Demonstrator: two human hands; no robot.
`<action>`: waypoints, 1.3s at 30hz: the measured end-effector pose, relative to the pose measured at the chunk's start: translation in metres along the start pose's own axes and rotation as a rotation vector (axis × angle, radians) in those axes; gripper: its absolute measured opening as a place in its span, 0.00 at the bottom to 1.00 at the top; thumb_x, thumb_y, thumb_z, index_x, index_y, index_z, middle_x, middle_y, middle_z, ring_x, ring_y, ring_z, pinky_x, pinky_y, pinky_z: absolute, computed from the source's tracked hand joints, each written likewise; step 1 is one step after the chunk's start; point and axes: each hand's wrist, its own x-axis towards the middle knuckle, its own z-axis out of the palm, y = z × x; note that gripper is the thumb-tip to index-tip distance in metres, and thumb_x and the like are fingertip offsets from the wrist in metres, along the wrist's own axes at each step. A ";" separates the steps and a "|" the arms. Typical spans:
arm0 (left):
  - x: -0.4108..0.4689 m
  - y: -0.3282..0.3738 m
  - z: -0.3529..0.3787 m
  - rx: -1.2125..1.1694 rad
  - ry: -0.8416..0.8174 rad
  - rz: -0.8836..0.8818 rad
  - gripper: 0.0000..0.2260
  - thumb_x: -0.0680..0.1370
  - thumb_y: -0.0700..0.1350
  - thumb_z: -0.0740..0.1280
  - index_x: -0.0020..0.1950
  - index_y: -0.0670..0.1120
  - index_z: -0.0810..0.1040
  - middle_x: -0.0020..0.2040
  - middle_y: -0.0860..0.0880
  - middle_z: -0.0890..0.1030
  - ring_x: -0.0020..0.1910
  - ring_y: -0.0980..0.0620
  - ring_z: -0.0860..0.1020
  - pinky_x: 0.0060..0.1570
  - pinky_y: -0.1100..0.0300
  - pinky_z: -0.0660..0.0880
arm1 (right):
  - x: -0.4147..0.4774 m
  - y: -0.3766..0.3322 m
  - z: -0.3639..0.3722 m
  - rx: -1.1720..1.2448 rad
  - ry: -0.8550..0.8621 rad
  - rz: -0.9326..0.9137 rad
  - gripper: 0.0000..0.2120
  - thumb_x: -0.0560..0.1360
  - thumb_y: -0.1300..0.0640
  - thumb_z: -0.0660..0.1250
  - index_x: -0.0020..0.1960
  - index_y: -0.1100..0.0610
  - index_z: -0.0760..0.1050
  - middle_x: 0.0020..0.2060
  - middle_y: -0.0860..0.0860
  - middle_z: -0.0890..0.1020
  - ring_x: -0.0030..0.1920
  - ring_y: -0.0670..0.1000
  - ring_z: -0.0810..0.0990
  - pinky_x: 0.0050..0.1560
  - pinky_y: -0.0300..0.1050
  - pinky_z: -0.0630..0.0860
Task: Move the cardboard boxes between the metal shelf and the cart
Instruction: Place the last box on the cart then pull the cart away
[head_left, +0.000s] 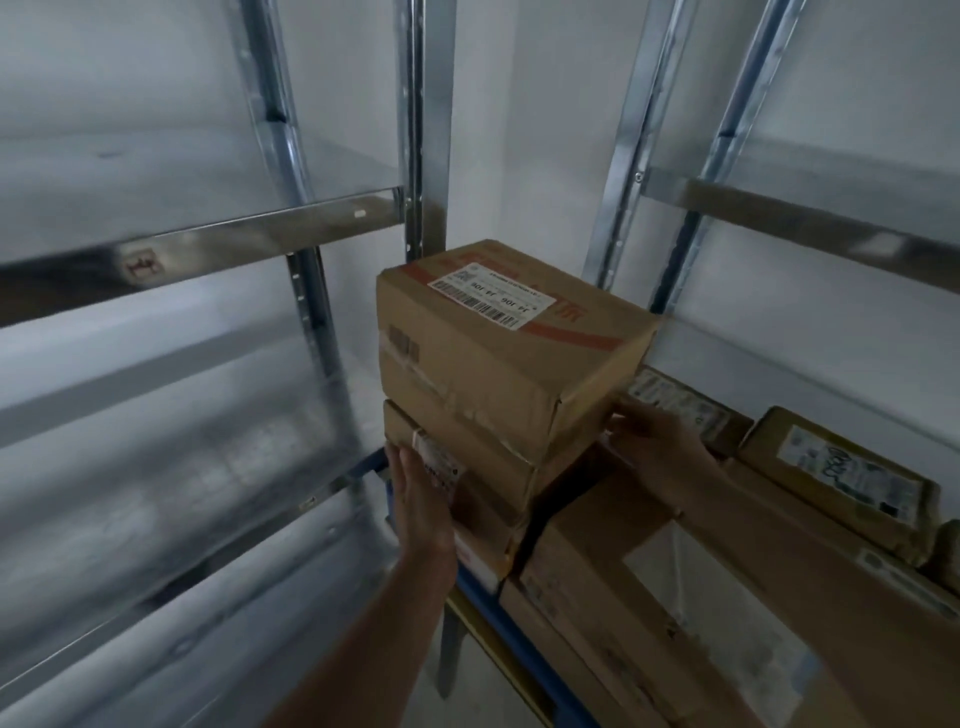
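Two cardboard boxes sat stacked at the left end of the cart (519, 656), just in front of a post of the metal shelf (208, 236). I could not tell whether the stack rested on the cart or was lifted off it.

The top box (498, 379) carried a white shipping label (491, 293) across its lid. The label lay upside down to the camera, with several barcodes and the code "J4 J06" printed twice. Red printed strips ran under and beside the label, their lettering too blurred to read. A faint barcode was printed on the near side of this box, crossed by clear tape.

The lower box (483, 470) had a small white and red sticker (441, 467) at its left corner, which was unreadable.

The left hand (421, 506) lay flat against the left side of the lower box, fingers straight and pressed together. The right hand (660, 452) touched the right side of the stack just under the top box's corner. Its fingers looked fairly straight, though motion blur hid the detail.

To the right, a wide flat box (587, 551) with a clear plastic pouch (727, 618) lay on the cart. Behind it, a smaller box (779, 441) bore a white label with a dark scribble. A small red-marked sticker (141, 267) sat on the shelf's front edge.
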 end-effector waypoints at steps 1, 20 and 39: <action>-0.007 0.003 0.005 -0.010 0.010 0.018 0.34 0.69 0.78 0.52 0.74 0.69 0.60 0.76 0.60 0.63 0.75 0.53 0.63 0.73 0.41 0.60 | 0.002 0.005 -0.001 -0.004 -0.022 -0.020 0.14 0.77 0.63 0.65 0.49 0.43 0.80 0.48 0.46 0.85 0.51 0.53 0.83 0.54 0.58 0.78; -0.011 -0.010 0.028 0.083 0.136 0.177 0.26 0.78 0.66 0.50 0.77 0.64 0.56 0.77 0.54 0.63 0.74 0.50 0.63 0.73 0.42 0.60 | -0.001 0.011 -0.006 0.026 -0.043 -0.089 0.08 0.78 0.59 0.65 0.49 0.48 0.80 0.41 0.47 0.85 0.43 0.48 0.83 0.49 0.54 0.79; -0.090 -0.031 0.019 0.110 0.115 0.161 0.23 0.85 0.57 0.49 0.80 0.55 0.55 0.79 0.52 0.58 0.77 0.50 0.58 0.70 0.57 0.55 | -0.079 0.031 -0.076 -0.082 0.016 -0.038 0.21 0.75 0.49 0.67 0.68 0.47 0.76 0.58 0.45 0.83 0.56 0.47 0.81 0.60 0.55 0.78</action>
